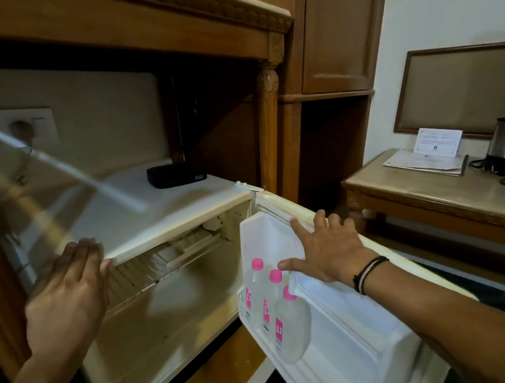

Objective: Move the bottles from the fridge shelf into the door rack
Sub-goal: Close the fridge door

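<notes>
3 bottles in door rack, both hands empty.

3 clear bottles (275,307) w/ pink caps stand upright in a row in the door rack (308,354) of the open fridge door (361,333). R hand (328,252) spread flat on door's inner face just above the caps, thumb near the middle cap, gripping nothing. L hand (65,299) open, fingers together, at front edge of fridge top (161,213), well apart from bottles.
</notes>
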The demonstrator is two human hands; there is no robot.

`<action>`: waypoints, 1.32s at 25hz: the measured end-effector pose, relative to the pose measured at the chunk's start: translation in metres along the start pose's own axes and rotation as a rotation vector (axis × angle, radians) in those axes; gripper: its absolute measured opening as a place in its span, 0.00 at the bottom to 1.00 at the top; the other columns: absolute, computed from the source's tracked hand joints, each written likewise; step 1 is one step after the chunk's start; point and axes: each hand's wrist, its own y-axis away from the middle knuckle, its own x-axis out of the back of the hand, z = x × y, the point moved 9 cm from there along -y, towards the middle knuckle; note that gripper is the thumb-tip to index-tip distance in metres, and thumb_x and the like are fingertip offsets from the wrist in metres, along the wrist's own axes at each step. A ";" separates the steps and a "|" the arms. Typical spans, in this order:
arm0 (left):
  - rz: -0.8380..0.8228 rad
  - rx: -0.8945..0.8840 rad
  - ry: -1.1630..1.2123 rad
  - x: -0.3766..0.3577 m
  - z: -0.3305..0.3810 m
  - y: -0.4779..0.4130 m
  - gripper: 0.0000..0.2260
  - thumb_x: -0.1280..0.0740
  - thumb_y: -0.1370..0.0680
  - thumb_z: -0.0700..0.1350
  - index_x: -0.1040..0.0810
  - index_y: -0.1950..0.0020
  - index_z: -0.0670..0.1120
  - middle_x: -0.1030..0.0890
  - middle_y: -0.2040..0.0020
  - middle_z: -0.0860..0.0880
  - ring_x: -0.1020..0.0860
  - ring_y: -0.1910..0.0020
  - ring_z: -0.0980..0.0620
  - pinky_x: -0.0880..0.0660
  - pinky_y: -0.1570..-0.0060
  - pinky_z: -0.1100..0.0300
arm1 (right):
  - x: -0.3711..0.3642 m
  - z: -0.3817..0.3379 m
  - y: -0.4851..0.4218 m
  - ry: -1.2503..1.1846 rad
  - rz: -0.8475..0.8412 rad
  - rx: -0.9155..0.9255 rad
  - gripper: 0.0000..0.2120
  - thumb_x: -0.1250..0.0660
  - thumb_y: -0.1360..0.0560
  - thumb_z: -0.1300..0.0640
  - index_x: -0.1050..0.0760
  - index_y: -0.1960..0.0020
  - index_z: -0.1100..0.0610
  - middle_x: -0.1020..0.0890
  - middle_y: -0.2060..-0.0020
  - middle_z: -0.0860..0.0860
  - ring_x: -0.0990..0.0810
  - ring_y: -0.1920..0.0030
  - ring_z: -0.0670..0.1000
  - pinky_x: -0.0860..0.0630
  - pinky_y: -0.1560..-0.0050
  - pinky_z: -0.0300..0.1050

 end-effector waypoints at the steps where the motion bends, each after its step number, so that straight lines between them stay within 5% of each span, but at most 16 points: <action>1: -0.024 -0.005 -0.004 0.005 0.003 -0.001 0.27 0.48 0.10 0.53 0.23 0.24 0.36 0.19 0.29 0.33 0.20 0.28 0.33 0.29 0.25 0.37 | 0.003 -0.006 0.002 -0.001 -0.004 0.022 0.53 0.51 0.33 0.16 0.52 0.18 0.45 0.38 0.21 0.62 0.34 0.26 0.68 0.32 0.31 0.64; 9: -0.213 0.048 -0.008 0.029 0.003 0.000 0.24 0.45 0.11 0.51 0.20 0.26 0.37 0.17 0.29 0.35 0.17 0.31 0.36 0.20 0.32 0.40 | 0.033 -0.057 -0.003 -0.248 0.082 0.252 0.45 0.42 0.32 0.20 0.42 0.21 0.39 0.27 0.27 0.53 0.28 0.33 0.60 0.27 0.37 0.59; 14: -0.325 0.068 -0.044 0.034 0.007 -0.010 0.28 0.54 0.10 0.56 0.27 0.20 0.42 0.25 0.20 0.40 0.24 0.21 0.43 0.23 0.26 0.48 | 0.047 -0.087 -0.007 -0.433 0.166 0.369 0.45 0.51 0.32 0.16 0.36 0.23 0.37 0.27 0.26 0.48 0.31 0.29 0.58 0.31 0.35 0.60; 18: -0.182 0.055 0.019 0.066 0.011 -0.026 0.30 0.54 0.10 0.56 0.34 0.14 0.40 0.32 0.15 0.39 0.33 0.15 0.43 0.32 0.18 0.45 | 0.061 -0.123 -0.004 -0.510 0.313 0.541 0.34 0.55 0.21 0.26 0.33 0.22 0.41 0.30 0.23 0.47 0.39 0.20 0.53 0.39 0.24 0.59; 22: -0.128 0.033 0.081 0.086 0.010 -0.038 0.30 0.50 0.11 0.55 0.31 0.16 0.38 0.29 0.17 0.38 0.31 0.17 0.42 0.33 0.17 0.45 | 0.071 -0.161 -0.006 -0.562 0.443 0.621 0.28 0.59 0.15 0.42 0.38 0.19 0.48 0.36 0.19 0.49 0.46 0.17 0.49 0.48 0.19 0.51; 28: -0.209 0.100 0.105 0.073 0.009 -0.036 0.28 0.52 0.10 0.54 0.28 0.17 0.41 0.28 0.18 0.40 0.28 0.18 0.44 0.30 0.20 0.48 | 0.076 -0.195 -0.027 -0.656 0.508 0.608 0.28 0.57 0.15 0.45 0.44 0.17 0.51 0.43 0.17 0.50 0.50 0.16 0.48 0.47 0.17 0.53; 31: -0.176 0.186 0.177 0.076 -0.003 -0.042 0.24 0.52 0.10 0.54 0.21 0.29 0.45 0.19 0.26 0.43 0.17 0.31 0.43 0.18 0.40 0.49 | 0.077 -0.204 -0.033 -0.628 0.547 0.586 0.29 0.57 0.15 0.45 0.44 0.17 0.53 0.42 0.17 0.52 0.48 0.16 0.50 0.46 0.17 0.53; 33: -0.167 0.145 0.125 0.074 0.002 -0.042 0.26 0.52 0.11 0.55 0.22 0.26 0.43 0.20 0.24 0.41 0.20 0.26 0.42 0.20 0.33 0.47 | 0.078 -0.209 -0.038 -0.623 0.547 0.567 0.29 0.58 0.15 0.46 0.46 0.16 0.56 0.43 0.17 0.53 0.48 0.16 0.50 0.47 0.17 0.53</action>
